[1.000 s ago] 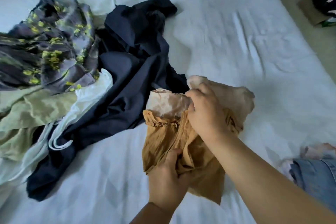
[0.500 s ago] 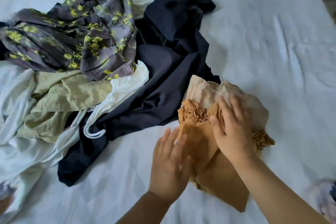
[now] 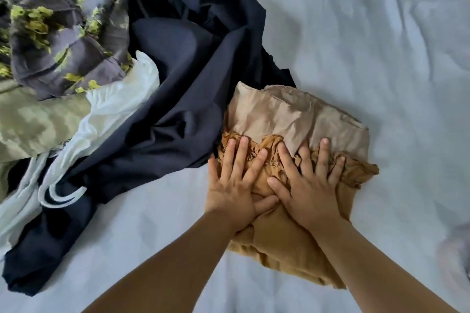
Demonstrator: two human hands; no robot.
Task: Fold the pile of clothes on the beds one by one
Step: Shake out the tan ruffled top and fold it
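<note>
Two hands lay flat, fingers straight and spread, on a tan garment [image 3: 292, 241] at the near edge of the white bed sheet [image 3: 381, 58]. The left hand [image 3: 234, 185] pressed its left side, the little finger running off onto the sheet, while the right hand [image 3: 309, 188] bore down just beside it, the thumbs nearly touching. Neither hand gripped anything. Under the fingertips ran a gathered ruffle band, and beyond it a paler lining panel [image 3: 292, 114] lay turned back over the fold. The piece appeared to be in its last smoothing, already reduced to a compact packet. Next, by that reading, it would need setting aside and a fresh item drawn out. Touching its far left corner sprawled a dark navy garment [image 3: 183, 89], unfolded, with a white piece [image 3: 112, 109], an olive piece [image 3: 33, 122] and a grey floral print [image 3: 58, 33] heaped farther left.
</note>
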